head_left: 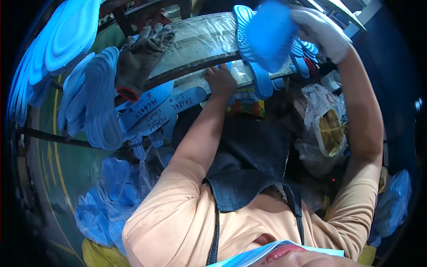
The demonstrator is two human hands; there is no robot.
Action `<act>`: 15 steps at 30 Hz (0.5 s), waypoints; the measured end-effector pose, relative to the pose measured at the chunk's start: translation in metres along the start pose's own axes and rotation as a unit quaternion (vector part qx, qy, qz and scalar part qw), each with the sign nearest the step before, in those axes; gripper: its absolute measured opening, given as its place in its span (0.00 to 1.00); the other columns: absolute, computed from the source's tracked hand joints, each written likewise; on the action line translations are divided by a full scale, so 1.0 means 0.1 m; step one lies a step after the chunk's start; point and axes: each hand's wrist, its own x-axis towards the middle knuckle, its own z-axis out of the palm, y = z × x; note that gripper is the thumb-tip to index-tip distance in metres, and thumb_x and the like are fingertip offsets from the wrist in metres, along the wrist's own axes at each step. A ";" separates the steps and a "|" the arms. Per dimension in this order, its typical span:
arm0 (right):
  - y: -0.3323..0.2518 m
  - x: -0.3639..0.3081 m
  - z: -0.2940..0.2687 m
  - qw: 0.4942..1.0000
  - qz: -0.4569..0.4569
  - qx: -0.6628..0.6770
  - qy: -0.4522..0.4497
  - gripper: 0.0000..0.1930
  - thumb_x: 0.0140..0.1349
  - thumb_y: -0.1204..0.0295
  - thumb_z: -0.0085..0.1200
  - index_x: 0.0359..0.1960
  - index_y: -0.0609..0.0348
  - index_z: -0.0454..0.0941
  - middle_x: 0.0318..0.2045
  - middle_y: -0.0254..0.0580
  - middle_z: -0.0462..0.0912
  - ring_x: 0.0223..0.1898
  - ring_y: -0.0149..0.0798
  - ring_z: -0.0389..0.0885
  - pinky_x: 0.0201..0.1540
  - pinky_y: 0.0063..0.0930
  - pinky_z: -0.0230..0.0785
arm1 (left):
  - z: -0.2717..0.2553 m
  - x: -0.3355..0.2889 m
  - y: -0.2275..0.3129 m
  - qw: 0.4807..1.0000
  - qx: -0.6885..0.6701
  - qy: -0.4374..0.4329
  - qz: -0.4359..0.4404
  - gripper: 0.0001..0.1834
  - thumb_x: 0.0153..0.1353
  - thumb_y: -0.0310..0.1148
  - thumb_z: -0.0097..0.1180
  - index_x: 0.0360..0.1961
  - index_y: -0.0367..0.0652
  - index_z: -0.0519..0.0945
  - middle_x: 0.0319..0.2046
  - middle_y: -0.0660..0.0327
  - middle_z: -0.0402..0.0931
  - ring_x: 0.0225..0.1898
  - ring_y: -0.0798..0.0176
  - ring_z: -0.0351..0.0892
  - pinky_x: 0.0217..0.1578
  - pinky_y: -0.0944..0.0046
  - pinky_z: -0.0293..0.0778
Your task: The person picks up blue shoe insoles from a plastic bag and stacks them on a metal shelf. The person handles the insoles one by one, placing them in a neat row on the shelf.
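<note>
My right hand (324, 34), in a white glove, is raised at the upper right with its fingers closed on a blue insole (272, 38), which is blurred by motion. Beneath it, more blue insoles (261, 84) lie across the bench edge, some with a patterned surface. My bare left hand (221, 81) rests at the near edge of the bench (200, 38), its fingers somewhat apart. A small bit of blue shows by its fingertips, too little to name.
Blue insoles (73, 35) hang in rows on the left, beside a dark work glove (143, 58). Insoles with handwriting (151, 111) lie under the bench edge. Plastic bags of blue pieces (104, 202) stand lower left; another clear bag (327, 129) is at the right.
</note>
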 end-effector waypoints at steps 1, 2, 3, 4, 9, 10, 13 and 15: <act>-0.25 0.35 0.02 0.995 0.045 -0.047 -0.072 0.17 0.66 0.64 0.51 0.52 0.60 0.77 0.41 0.43 0.78 0.42 0.37 0.75 0.45 0.25 0.70 | -0.04 -0.01 -0.04 1.000 -0.009 -0.014 -0.008 0.37 0.49 0.42 0.61 0.60 0.38 0.67 0.59 0.32 0.62 0.60 0.32 0.63 0.57 0.35 0.60; -0.50 0.65 0.03 0.981 0.088 -0.096 -0.142 0.16 0.64 0.66 0.51 0.50 0.61 0.78 0.49 0.49 0.82 0.50 0.45 0.80 0.52 0.32 0.72 | -0.06 -0.01 -0.10 1.000 0.008 -0.006 -0.007 0.34 0.50 0.41 0.59 0.59 0.38 0.68 0.57 0.36 0.64 0.59 0.35 0.63 0.57 0.36 0.60; -0.35 0.79 0.28 0.946 0.223 0.176 -0.158 0.15 0.64 0.68 0.54 0.51 0.59 0.76 0.40 0.42 0.77 0.38 0.37 0.75 0.43 0.29 0.69 | -0.06 -0.01 0.00 1.000 0.017 -0.001 0.015 0.32 0.52 0.39 0.56 0.58 0.38 0.69 0.56 0.40 0.66 0.57 0.38 0.64 0.56 0.37 0.60; -0.18 0.93 0.55 0.822 0.331 0.436 -0.157 0.16 0.64 0.69 0.57 0.52 0.57 0.75 0.31 0.35 0.73 0.25 0.29 0.70 0.34 0.26 0.67 | -0.04 -0.01 0.04 0.999 0.027 0.004 0.031 0.30 0.54 0.38 0.54 0.58 0.37 0.69 0.54 0.44 0.68 0.56 0.41 0.64 0.56 0.38 0.60; 0.23 1.23 1.25 0.994 0.051 -0.059 -0.078 0.13 0.59 0.67 0.59 0.45 0.55 0.78 0.26 0.39 0.77 0.32 0.39 0.79 0.40 0.34 0.72 | -0.13 -0.02 0.04 0.998 0.019 -0.047 0.039 0.26 0.53 0.41 0.56 0.51 0.37 0.77 0.52 0.44 0.73 0.57 0.38 0.66 0.58 0.38 0.59; 0.25 1.32 1.34 0.974 -0.109 -0.196 -0.021 0.13 0.59 0.65 0.58 0.43 0.54 0.79 0.26 0.39 0.78 0.34 0.42 0.81 0.41 0.36 0.73 | -0.07 -0.01 -0.01 0.999 0.022 -0.025 0.043 0.27 0.51 0.42 0.59 0.51 0.37 0.76 0.51 0.44 0.73 0.55 0.37 0.66 0.56 0.39 0.61; 0.34 1.48 1.39 0.951 0.055 -0.235 -0.192 0.13 0.58 0.66 0.56 0.43 0.56 0.80 0.31 0.44 0.82 0.39 0.48 0.83 0.44 0.38 0.75 | 0.01 0.01 -0.09 0.998 0.021 -0.022 0.046 0.27 0.49 0.42 0.62 0.48 0.37 0.77 0.49 0.42 0.73 0.53 0.37 0.66 0.53 0.39 0.63; 0.33 1.50 1.34 0.930 0.053 -0.255 -0.261 0.14 0.58 0.67 0.54 0.45 0.56 0.80 0.34 0.45 0.83 0.39 0.46 0.84 0.44 0.36 0.75 | -0.04 -0.03 -0.05 0.998 0.018 -0.033 0.049 0.25 0.51 0.41 0.59 0.47 0.36 0.78 0.49 0.43 0.74 0.55 0.39 0.67 0.55 0.39 0.62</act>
